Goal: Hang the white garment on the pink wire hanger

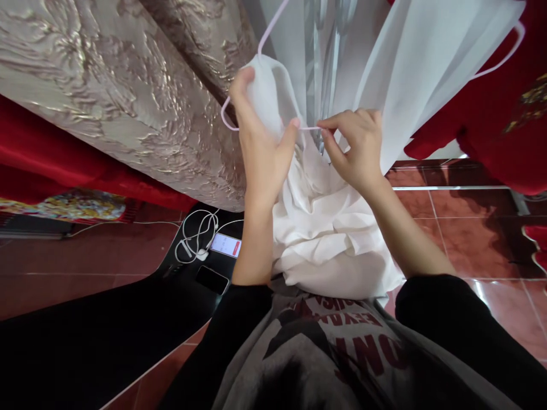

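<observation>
White cloth (pixel 333 222) lies bunched in folds over my lap, and part of it rises toward the rack in front. My left hand (pixel 265 136) grips an edge of this white cloth, thumb on the near side, fingers mostly hidden behind it. A thin pale pink cord (pixel 310 128) runs from beside my left thumb to my right hand (pixel 354 136), which pinches its end between thumb and forefinger. The cord is pulled straight between the hands. Another stretch of pale cord loops out left of my left hand, and one rises above it.
Beige embossed fabric (pixel 128 102) hangs at the left, red cloth (pixel 496 131) at the right. More white fabric (pixel 410 68) hangs ahead beside metal poles (pixel 327 62). On the black bench (pixel 128 319) lie a lit phone (pixel 226 245), a dark phone (pixel 212 280) and a white cable (pixel 184 228).
</observation>
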### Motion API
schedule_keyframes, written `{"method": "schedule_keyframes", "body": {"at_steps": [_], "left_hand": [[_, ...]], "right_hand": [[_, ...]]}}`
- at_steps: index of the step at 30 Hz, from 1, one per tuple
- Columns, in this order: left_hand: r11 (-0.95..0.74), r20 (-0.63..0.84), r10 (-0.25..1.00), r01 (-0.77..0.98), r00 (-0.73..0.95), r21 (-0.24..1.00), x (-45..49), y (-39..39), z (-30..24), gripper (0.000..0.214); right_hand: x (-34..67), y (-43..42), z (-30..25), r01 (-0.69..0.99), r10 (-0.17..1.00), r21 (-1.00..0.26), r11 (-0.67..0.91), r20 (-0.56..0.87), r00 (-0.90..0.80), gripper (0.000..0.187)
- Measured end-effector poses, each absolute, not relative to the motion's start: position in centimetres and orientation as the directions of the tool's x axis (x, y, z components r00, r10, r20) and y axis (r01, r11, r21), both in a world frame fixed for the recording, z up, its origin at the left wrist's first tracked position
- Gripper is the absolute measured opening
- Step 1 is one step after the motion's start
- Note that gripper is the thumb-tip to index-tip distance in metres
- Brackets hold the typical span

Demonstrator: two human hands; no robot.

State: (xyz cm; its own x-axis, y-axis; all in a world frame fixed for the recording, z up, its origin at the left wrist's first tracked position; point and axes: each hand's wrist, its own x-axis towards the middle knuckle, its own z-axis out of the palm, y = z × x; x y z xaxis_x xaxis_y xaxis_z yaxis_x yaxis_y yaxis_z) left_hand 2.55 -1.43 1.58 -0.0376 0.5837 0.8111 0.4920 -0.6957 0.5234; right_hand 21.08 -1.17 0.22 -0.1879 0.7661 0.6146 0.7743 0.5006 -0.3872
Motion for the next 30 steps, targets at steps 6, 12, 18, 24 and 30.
{"method": "schedule_keyframes", "body": {"at_steps": [6, 12, 18, 24, 30], "left_hand": [[-0.631, 0.736, 0.676, 0.501, -0.017, 0.592, 2.7, -2.5, 4.1, 0.02], [-0.516, 0.656, 0.754, 0.587, -0.034, 0.624, 0.7, -2.9, 5.0, 0.015], [-0.461, 0.59, 0.804, 0.556, -0.067, 0.691, 0.6, -3.8, 4.9, 0.012], [-0.538, 0.625, 0.78, 0.502, -0.007, 0.677, 0.7, -2.4, 4.1, 0.017], [-0.539, 0.667, 0.745, 0.584, -0.005, 0.607, 0.7, -1.7, 3.9, 0.031]], "right_hand": [[20.9, -1.5, 0.1, 0.754, 0.756, -0.402, 0.519, 0.628, -0.186, 0.037], [20.9, -1.2, 0.0, 0.746, 0.765, -0.417, 0.52, 0.616, -0.189, 0.041], [20.8, -1.2, -0.1, 0.74, 0.77, -0.431, 0.517, 0.612, -0.182, 0.045], [20.9, -0.7, -0.5, 0.735, 0.788, -0.454, 0.505, 0.589, -0.178, 0.046], [20.8, -0.1, -1.1, 0.728, 0.799, -0.478, 0.492, 0.58, -0.16, 0.051]]}}
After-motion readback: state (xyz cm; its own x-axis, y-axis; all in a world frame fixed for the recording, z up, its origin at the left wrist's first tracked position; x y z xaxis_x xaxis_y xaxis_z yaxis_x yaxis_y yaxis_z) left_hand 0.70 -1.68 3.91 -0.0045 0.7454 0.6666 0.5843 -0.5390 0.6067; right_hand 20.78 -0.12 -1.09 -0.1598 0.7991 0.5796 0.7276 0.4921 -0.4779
